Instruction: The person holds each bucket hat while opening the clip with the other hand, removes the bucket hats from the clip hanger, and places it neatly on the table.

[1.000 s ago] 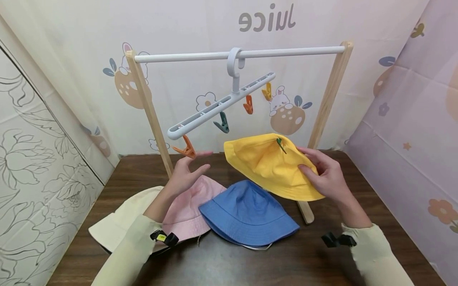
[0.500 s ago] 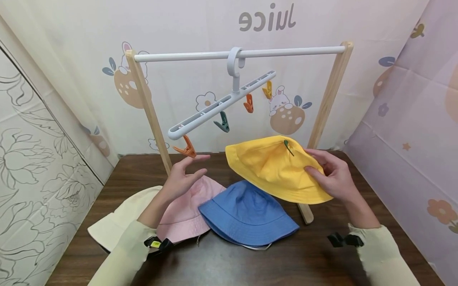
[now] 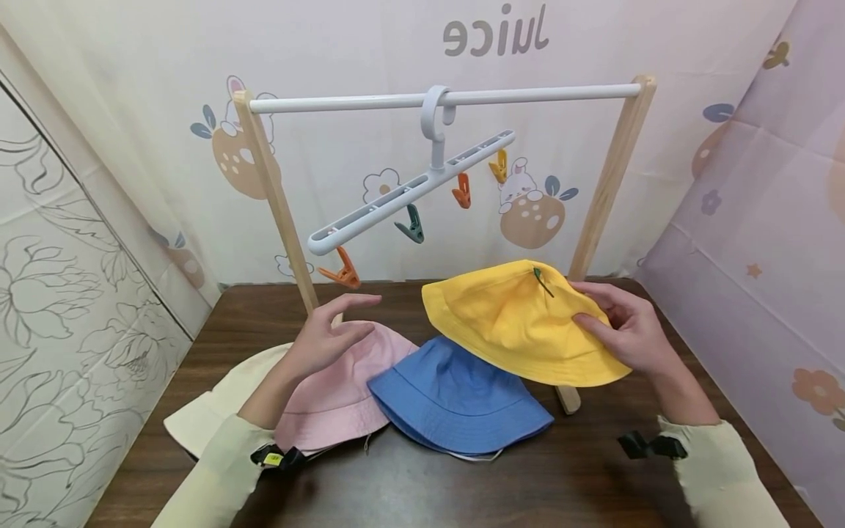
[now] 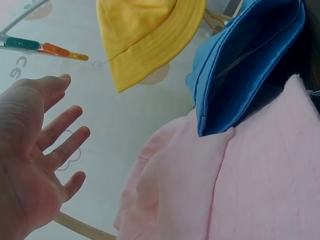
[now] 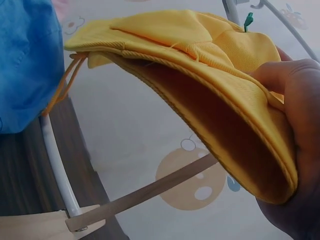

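My right hand (image 3: 630, 330) pinches the side of a yellow bucket hat (image 3: 521, 323) with a green stem on its crown, holding it in the air above the table. In the right wrist view the hat's dark opening shows, with a cord at the brim. My left hand (image 3: 323, 337) holds nothing; its fingers are spread and relaxed in the left wrist view. It hovers over a pink hat (image 3: 350, 403), below an orange clip (image 3: 342, 271) on the grey hanger (image 3: 376, 213). A blue hat (image 3: 462, 400) lies beside the pink one, under the yellow hat.
A cream hat (image 3: 221, 400) lies at the left, partly behind my left forearm. The hanger hooks over a white rod (image 3: 541, 95) between wooden posts (image 3: 610, 176). A green clip (image 3: 412, 226), another orange clip (image 3: 462, 192) and a yellow clip (image 3: 499, 167) hang from it.
My right hand has moved right and down with the yellow hat. My left hand has dropped away from the orange clip, down and a little left.
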Demonstrator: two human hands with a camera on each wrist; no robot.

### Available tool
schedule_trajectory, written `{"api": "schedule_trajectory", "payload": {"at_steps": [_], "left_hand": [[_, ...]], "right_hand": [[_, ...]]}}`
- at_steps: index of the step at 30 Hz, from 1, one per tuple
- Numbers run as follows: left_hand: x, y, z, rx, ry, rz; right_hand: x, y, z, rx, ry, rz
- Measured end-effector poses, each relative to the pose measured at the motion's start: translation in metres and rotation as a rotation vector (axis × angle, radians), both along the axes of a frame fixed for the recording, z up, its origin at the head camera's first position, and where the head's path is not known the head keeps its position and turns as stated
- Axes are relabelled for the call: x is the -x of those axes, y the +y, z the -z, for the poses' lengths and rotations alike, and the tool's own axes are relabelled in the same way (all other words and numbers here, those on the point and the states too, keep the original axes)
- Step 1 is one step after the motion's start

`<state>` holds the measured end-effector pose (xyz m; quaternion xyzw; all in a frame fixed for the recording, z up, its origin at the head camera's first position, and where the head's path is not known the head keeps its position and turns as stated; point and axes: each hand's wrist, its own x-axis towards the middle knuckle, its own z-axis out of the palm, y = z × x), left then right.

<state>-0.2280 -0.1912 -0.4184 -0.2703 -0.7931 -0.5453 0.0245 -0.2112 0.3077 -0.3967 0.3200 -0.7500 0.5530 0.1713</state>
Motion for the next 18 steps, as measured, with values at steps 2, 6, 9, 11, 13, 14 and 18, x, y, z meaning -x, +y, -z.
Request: {"api": "schedule_trajectory", "payload": {"at_steps": [2, 6, 9, 11, 13, 14, 18], "left_hand": [[-0.001, -0.001, 0.0, 0.002, 0.011, 0.0], [-0.004, -0.004, 0.0, 0.008, 0.029, -0.008], [-0.005, -0.005, 0.0, 0.015, 0.042, -0.017], [-0.005, -0.007, 0.001, 0.014, 0.052, -0.02], [-0.006, -0.008, 0.001, 0.02, 0.06, -0.025], [-0.007, -0.009, 0.001, 0.022, 0.063, -0.026], [-0.01, -0.011, 0.0, 0.012, 0.075, -0.02]], "right_hand": [[0.0, 0.002, 0.0, 0.011, -0.01, -0.024], [0.0, 0.005, 0.0, 0.019, -0.026, -0.051], [0.0, 0.007, -0.001, 0.02, -0.032, -0.061], [0.0, 0.008, -0.001, 0.017, -0.035, -0.065], [0.0, 0.009, -0.001, 0.017, -0.041, -0.071], [-0.001, 0.009, -0.001, 0.025, -0.045, -0.076], [-0.002, 0.012, 0.0, 0.058, -0.052, -0.083]]}}
